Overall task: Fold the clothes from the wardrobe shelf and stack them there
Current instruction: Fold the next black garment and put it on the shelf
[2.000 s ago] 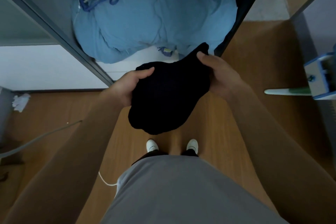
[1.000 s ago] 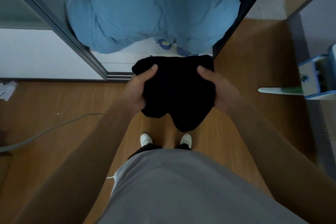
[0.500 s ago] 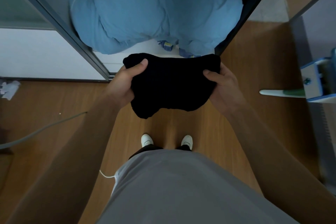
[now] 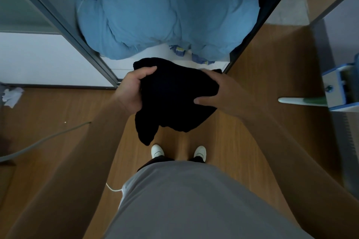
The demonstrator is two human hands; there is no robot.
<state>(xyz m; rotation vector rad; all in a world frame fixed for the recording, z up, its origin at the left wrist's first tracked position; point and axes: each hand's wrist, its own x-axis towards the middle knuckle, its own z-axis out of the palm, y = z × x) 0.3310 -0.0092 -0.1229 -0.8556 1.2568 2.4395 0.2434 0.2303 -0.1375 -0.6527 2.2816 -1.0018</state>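
Black garment (image 4: pixel 174 99) hangs bunched, left hand (image 4: pixel 129 91) and right hand (image 4: pixel 226 94) each curled around an edge.
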